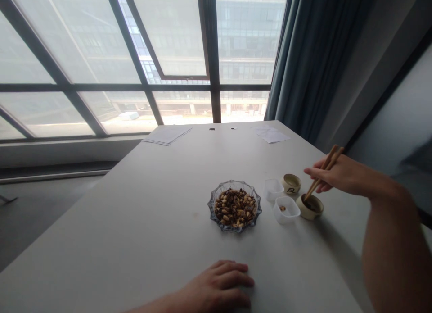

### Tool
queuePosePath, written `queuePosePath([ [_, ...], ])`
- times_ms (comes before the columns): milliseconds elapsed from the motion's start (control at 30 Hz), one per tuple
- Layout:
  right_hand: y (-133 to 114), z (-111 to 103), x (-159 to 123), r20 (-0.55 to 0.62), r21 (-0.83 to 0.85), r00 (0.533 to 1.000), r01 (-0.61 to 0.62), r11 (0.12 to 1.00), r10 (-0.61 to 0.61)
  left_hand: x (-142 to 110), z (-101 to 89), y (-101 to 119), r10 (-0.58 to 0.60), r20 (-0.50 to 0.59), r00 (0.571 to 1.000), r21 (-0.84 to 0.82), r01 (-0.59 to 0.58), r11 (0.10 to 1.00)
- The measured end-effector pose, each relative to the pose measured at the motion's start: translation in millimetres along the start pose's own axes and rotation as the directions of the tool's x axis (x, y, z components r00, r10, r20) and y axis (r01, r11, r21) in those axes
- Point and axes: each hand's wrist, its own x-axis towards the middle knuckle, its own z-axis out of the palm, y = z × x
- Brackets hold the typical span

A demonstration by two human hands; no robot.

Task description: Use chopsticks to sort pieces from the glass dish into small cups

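Observation:
My right hand (332,173) is closed on a pair of wooden chopsticks (320,175), whose tips reach down into a small tan ceramic cup (309,207) with something dark inside. A second tan cup (291,183) stands just behind it. Beside them are two small white plastic tubs, one (286,209) with a few bits in it and one (273,189) that looks empty. A cut-glass bowl (234,206) full of mixed nuts and seeds sits left of the tubs. My left hand (219,289) lies flat on the white table (151,223) near its front edge, fingers stretched out, holding nothing.
Sheets of paper (167,134) lie at the far left of the table and more paper (272,133) at the far right. Two cable holes (212,129) mark the far edge. Large windows and a blue curtain (313,61) stand behind.

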Motion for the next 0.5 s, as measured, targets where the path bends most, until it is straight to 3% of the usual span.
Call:
queuePosePath([
  [167,-10.1,-0.2,-5.8,-0.028,-0.047,1.000,-0.001,0.999,-0.001,-0.2,0.9,-1.1,0.013,0.001,1.000,0.008,-0.013,1.000],
  [300,-33.3,6.4,-16.5,-0.202,-0.030,0.971,0.127,0.991,-0.131,0.2,1.3,-1.4,0.011,0.008,1.000,0.018,-0.011,1.000],
  [433,-61.9,40.6,-16.1,-0.244,0.191,0.939,0.290,0.938,-0.240,0.9,0.9,-0.5,-0.003,0.005,1.000,0.014,0.003,1.000],
  [500,-71.1,64.2,-11.3,-0.117,0.245,0.953,0.299,0.922,-0.278,0.7,1.3,-0.8,0.000,0.005,1.000,0.013,0.000,1.000],
])
